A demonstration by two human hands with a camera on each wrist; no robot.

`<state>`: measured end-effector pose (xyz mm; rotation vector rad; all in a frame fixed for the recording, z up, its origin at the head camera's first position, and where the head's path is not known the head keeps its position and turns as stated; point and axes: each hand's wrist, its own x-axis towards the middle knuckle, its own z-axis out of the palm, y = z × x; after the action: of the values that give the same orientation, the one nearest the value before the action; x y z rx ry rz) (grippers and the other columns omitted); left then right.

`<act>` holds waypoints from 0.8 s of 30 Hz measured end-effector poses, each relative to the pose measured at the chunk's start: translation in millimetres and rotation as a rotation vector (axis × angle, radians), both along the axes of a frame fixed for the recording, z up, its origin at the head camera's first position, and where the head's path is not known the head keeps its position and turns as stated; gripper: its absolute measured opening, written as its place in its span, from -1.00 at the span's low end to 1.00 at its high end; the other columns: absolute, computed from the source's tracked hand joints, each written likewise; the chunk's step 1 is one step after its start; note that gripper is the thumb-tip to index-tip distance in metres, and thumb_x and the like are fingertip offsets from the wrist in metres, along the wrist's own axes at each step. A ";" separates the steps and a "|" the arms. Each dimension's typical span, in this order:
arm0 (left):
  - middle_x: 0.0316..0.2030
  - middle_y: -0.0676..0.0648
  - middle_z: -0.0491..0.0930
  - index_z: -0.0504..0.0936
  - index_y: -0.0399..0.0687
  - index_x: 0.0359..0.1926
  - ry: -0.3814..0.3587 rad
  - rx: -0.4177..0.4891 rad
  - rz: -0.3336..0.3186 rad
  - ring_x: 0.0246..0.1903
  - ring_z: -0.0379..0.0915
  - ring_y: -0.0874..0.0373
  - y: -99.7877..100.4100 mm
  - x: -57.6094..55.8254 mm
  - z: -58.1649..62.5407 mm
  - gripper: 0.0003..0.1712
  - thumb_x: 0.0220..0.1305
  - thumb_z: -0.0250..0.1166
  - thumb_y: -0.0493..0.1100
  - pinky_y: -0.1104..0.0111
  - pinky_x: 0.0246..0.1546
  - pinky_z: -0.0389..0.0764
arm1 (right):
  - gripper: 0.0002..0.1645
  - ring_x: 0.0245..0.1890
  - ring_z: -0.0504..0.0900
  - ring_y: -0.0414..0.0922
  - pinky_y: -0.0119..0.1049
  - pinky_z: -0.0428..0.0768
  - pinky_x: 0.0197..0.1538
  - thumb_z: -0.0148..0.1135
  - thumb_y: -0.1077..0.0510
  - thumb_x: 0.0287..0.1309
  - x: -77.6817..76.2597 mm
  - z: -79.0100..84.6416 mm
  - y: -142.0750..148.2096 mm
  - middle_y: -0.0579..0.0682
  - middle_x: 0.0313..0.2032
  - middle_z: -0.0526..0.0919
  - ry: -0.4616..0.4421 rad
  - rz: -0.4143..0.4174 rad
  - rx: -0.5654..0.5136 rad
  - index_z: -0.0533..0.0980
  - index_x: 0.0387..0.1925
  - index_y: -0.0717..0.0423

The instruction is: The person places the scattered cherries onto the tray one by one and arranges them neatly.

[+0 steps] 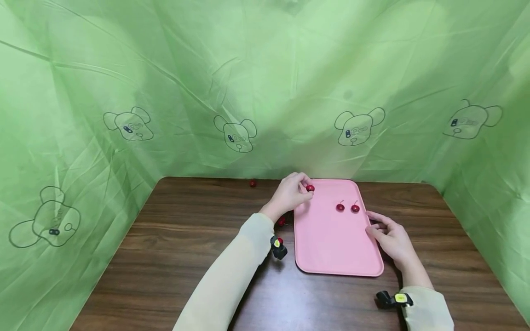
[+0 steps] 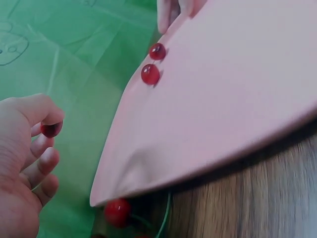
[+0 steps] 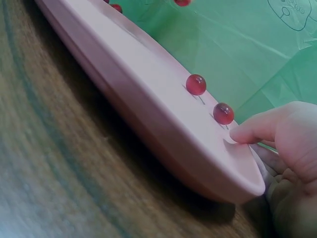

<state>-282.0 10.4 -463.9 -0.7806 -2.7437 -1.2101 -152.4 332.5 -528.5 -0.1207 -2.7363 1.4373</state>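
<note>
I see a plain pink tray [image 1: 331, 248] and deep red cherries [image 1: 340, 207] on my monitor, and the left-wrist feed shows me a green stem [image 2: 165, 215]. Dark streaked grain runs across the brown tabletop [image 1: 174, 276], dark-outlined cartoon animal heads [image 1: 236, 136] pattern the light green cloth [image 1: 290, 55], the sleeves [image 1: 223, 276] are cream, and yellow patches [image 1: 400, 299] mark the black wrist cameras [image 1: 279, 252].

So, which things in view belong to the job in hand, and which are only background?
Job:
pink tray, held by the right hand
cherry pinched in the left hand
two cherries on the tray
probably the loose cherries too

Background:
wooden table
green cloth
</note>
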 end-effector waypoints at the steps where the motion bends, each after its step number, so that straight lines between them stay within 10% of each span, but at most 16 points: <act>1: -0.14 0.06 0.60 0.71 0.02 0.00 -0.004 -0.004 -0.001 -0.24 0.50 0.24 3.2 -0.7 0.6 -0.75 0.34 0.52 -0.18 0.43 -0.13 0.53 | -0.39 -0.15 0.62 -0.27 -0.43 0.61 -0.19 0.35 0.14 0.52 0.0 0.4 -0.8 0.25 0.02 0.73 -0.003 -0.003 -0.003 0.51 0.49 0.19; 24: -0.13 0.00 0.72 0.72 -0.07 -0.04 -0.106 0.019 -0.044 -0.18 0.62 0.25 50.1 6.8 -25.8 -0.82 0.38 0.48 -0.25 0.48 -0.09 0.58 | -0.39 -0.18 0.64 -0.29 -0.42 0.63 -0.19 0.37 0.13 0.49 -1.5 -1.0 0.7 0.24 -0.01 0.75 -0.008 -0.025 -0.052 0.53 0.48 0.18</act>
<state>-275.2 60.5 -489.7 -0.8014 -2.8078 -1.3215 -153.9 333.2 -529.5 -0.1621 -2.6949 1.5056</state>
